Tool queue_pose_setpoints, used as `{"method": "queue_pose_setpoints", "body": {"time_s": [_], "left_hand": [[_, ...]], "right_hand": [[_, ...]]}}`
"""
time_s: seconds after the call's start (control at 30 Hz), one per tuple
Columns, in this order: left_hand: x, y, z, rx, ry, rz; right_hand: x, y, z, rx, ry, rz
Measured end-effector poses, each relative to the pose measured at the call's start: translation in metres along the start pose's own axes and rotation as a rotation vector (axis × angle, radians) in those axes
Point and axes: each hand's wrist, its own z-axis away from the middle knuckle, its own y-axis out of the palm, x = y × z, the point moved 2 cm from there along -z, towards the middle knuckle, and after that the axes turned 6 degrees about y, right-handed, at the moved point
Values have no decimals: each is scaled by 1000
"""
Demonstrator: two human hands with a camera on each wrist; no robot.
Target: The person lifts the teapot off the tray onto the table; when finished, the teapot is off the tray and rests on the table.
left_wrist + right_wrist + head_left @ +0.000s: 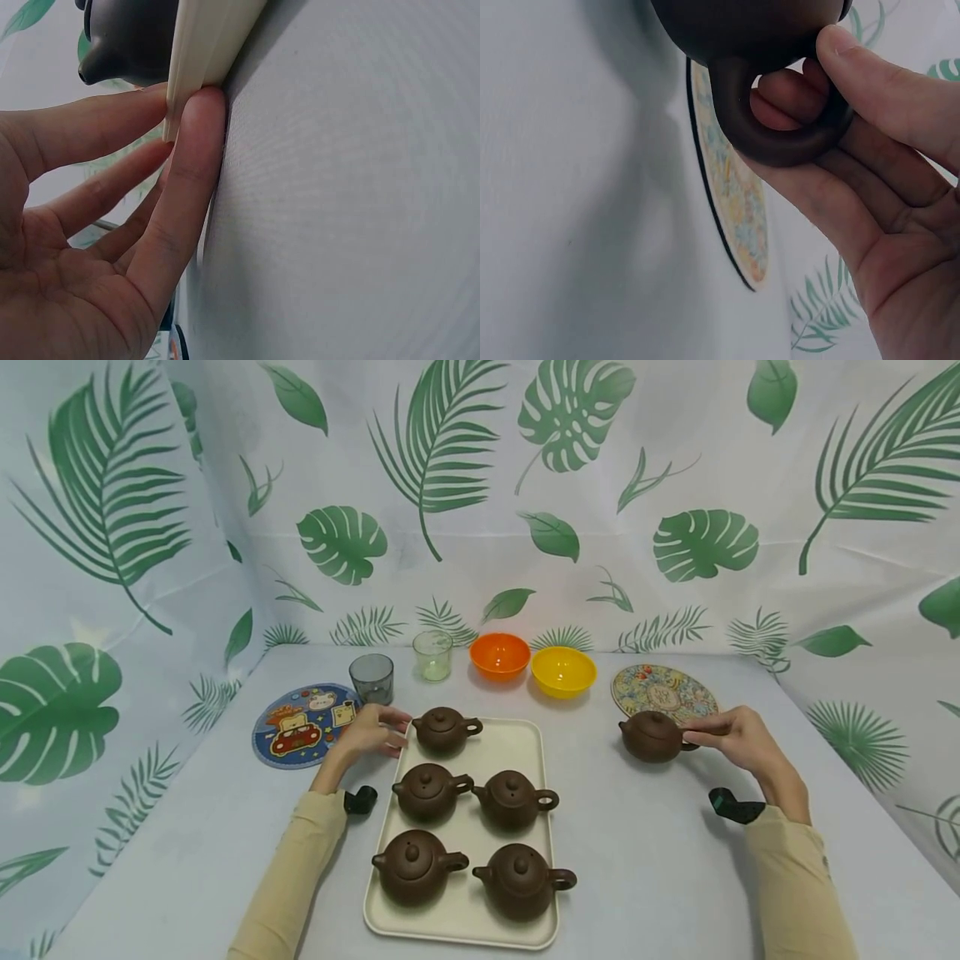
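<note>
My right hand [738, 739] pinches the ring handle [780, 150] of a dark brown teapot [651, 739]. The pot is held over the table, in front of the flowered round mat [660, 687]; in the right wrist view its shadow lies apart from it. At the far left corner of a cream tray [513, 739], my left hand [367, 735] grips the rim between its fingers, seen close in the left wrist view. Several similar teapots stand on the tray: one small teapot [442, 731] at the far left, others in two rows nearer, like the teapot [519, 881].
A blue cartoon round mat [288, 739] lies left of the tray. Along the back stand a grey glass [372, 677], a clear greenish glass [432, 656], an orange bowl [499, 657] and a yellow bowl [564, 673]. Leaf-patterned cloth [450, 560] walls the table in.
</note>
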Motion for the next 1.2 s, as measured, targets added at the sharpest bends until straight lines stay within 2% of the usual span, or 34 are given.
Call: {"method": "queue_pose_setpoints", "body": {"time_s": [0.4, 0.6, 0.77, 0.93, 1.07, 1.2], "left_hand": [[0, 2, -1, -1, -8, -13], [1, 2, -1, -6, -7, 0], [2, 0, -2, -9, -7, -7], [4, -1, -2, -8, 2, -6], [3, -1, -1, -5, 10, 5], [2, -1, -1, -1, 15, -2]], "right_hand": [[-13, 2, 0, -3, 20, -5], [-10, 1, -2, 3, -21, 16], [-7, 1, -4, 33, 4, 47], [-4, -1, -4, 44, 7, 27], [2, -4, -3, 22, -7, -3], [17, -2, -4, -44, -48, -35]]}}
